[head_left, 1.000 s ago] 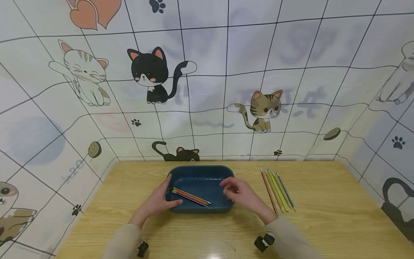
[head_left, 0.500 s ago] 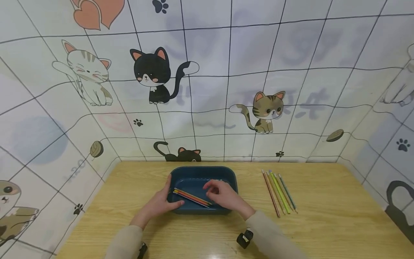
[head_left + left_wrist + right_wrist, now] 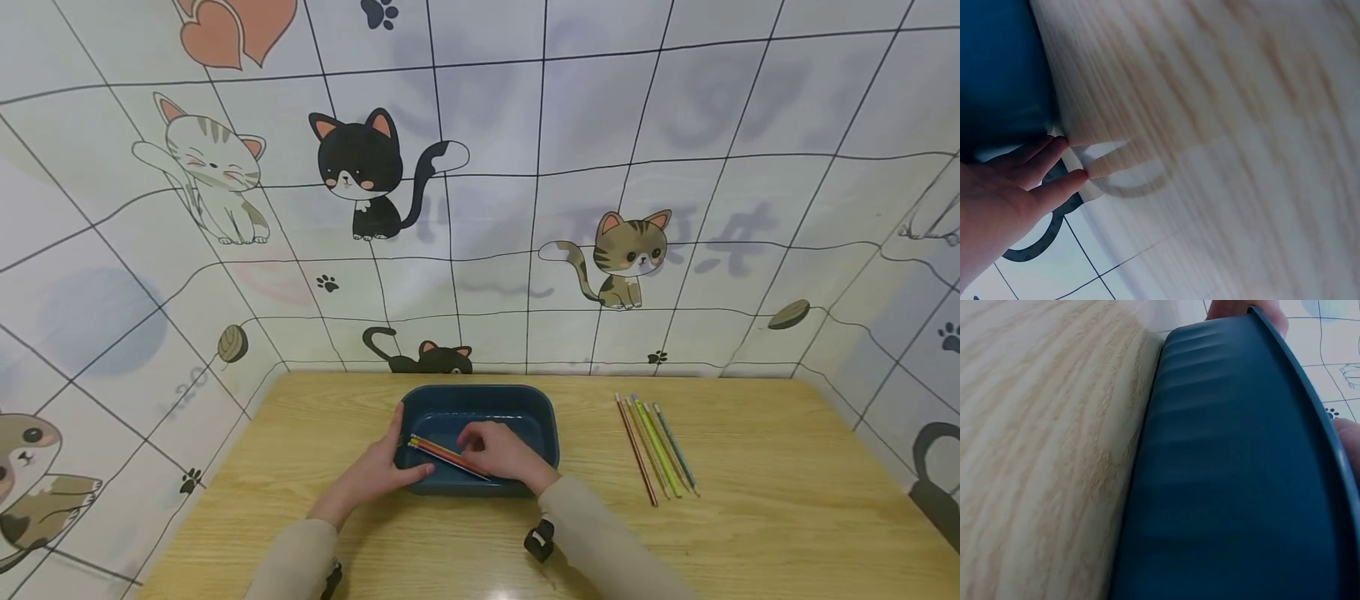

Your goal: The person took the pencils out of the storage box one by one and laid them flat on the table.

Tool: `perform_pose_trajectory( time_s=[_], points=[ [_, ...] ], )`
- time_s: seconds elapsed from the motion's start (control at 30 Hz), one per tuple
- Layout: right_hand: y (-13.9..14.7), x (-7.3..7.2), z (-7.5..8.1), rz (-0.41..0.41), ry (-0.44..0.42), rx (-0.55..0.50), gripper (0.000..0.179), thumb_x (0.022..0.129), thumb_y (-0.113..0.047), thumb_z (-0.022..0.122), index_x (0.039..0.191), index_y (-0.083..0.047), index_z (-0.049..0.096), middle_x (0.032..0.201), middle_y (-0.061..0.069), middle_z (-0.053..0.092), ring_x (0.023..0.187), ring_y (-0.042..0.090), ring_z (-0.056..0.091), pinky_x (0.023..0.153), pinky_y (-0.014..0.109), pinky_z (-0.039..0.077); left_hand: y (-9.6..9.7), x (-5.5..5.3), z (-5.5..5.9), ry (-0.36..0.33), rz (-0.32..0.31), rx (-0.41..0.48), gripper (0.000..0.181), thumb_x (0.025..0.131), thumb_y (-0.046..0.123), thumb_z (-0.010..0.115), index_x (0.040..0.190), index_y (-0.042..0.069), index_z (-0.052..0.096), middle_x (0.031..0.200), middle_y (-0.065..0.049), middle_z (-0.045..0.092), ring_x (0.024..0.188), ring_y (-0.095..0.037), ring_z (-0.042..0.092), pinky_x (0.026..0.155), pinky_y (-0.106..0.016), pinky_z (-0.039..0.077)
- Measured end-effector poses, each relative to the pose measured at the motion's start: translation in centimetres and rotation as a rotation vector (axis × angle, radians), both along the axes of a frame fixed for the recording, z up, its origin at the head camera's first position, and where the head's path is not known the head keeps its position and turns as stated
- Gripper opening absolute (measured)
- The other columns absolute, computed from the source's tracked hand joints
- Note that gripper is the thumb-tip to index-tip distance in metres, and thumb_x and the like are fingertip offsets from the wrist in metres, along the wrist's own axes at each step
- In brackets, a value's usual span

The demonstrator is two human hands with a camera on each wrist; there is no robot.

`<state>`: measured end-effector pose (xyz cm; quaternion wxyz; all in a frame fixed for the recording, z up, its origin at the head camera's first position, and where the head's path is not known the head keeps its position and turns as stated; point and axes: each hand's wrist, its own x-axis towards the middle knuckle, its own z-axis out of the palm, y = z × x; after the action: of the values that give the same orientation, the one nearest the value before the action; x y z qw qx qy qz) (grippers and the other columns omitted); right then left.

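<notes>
In the head view my left hand [image 3: 373, 473] holds the left end of a dark blue rectangular dish [image 3: 546, 400], its thumb over the front rim and its fingers along the outer side. The right wrist view shows the rim [image 3: 1291, 359] running up to that hand. Several colored pencils [image 3: 442, 454] lie together inside the dish, slanting down to the right. Curled fingers of my right hand [image 3: 501, 452] are over their right part and hide some of it. Whether they pinch a pencil cannot be seen.
Several more pencils [image 3: 654, 446], red, yellow-green and teal among them, lie side by side on the wooden table [image 3: 787, 483] right of the dish. A wall covering [image 3: 480, 208] printed with cats rises behind the table and at both sides.
My right hand has moved left from the dish's right rim, across its inside and onto the pencils. My left hand stays on the left end. The whole view has shifted slightly.
</notes>
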<state>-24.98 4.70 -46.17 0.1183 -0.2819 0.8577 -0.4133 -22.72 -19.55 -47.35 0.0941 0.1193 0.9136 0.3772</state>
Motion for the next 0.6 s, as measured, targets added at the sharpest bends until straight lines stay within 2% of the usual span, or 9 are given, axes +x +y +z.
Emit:
perform_pose_trajectory(
  time_s=[0.3, 0.6],
  points=[
    [-0.6, -0.7, -0.6, -0.005, -0.061, 0.051, 0.016, 0.086, -0.003, 0.067, 0.102, -0.001, 0.067, 0.079, -0.002, 0.062, 0.066, 0.011, 0.055, 0.067, 0.030, 0.047, 0.1, 0.0, -0.1, -0.011, -0.012, 0.005, 0.112, 0.083, 0.049, 0.072, 0.155, 0.007, -0.002, 0.147, -0.034, 0.030, 0.132, -0.045, 0.036, 0.105, -0.058, 0.029],
    [-1.2, -0.8, -1.0, 0.013, -0.018, 0.095, 0.023, 0.078, -0.001, 0.077, 0.098, -0.002, 0.066, 0.064, -0.004, 0.058, 0.056, 0.008, 0.051, 0.056, 0.025, 0.042, 0.1, 0.1, 0.3, -0.012, -0.002, 0.013, 0.111, 0.083, 0.043, 0.073, 0.154, 0.005, -0.003, 0.145, -0.038, 0.029, 0.131, -0.047, 0.036, 0.105, -0.057, 0.030]
  ],
)
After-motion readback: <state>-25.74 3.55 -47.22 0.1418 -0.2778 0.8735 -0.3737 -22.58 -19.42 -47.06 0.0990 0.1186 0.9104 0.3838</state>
